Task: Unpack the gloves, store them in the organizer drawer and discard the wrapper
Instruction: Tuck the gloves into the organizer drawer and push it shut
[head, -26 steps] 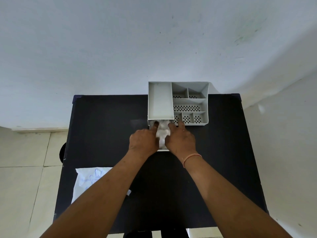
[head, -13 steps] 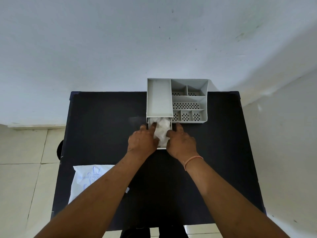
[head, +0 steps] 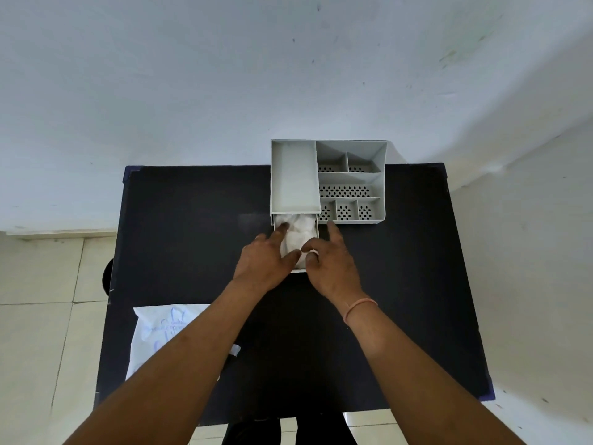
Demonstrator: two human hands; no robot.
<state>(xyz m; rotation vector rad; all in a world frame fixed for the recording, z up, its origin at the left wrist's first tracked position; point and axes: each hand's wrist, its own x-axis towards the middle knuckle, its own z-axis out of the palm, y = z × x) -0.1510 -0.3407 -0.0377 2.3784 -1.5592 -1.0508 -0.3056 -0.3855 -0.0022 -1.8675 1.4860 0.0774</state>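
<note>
A grey organizer [head: 327, 179] stands at the far edge of the black table [head: 417, 300]. Its small drawer [head: 317, 227] is pulled out toward me under the left compartment. White gloves [head: 298, 234] lie bunched inside the drawer. My left hand [head: 264, 263] presses on the gloves from the left, fingers spread over them. My right hand [head: 333, 266] rests at the drawer's right side, thumb on the gloves and index finger stretched toward the organizer's front. The white wrapper [head: 160, 335] with blue print lies at the table's near left, partly under my left forearm.
A pale wall rises behind the table, and another runs along its right side. Tiled floor shows to the left. A dark round object [head: 107, 277] pokes out beside the table's left edge.
The gloves sit lower and flatter in the drawer than a second ago. Both hands have shifted slightly, fingers pushing the gloves down and inward.
</note>
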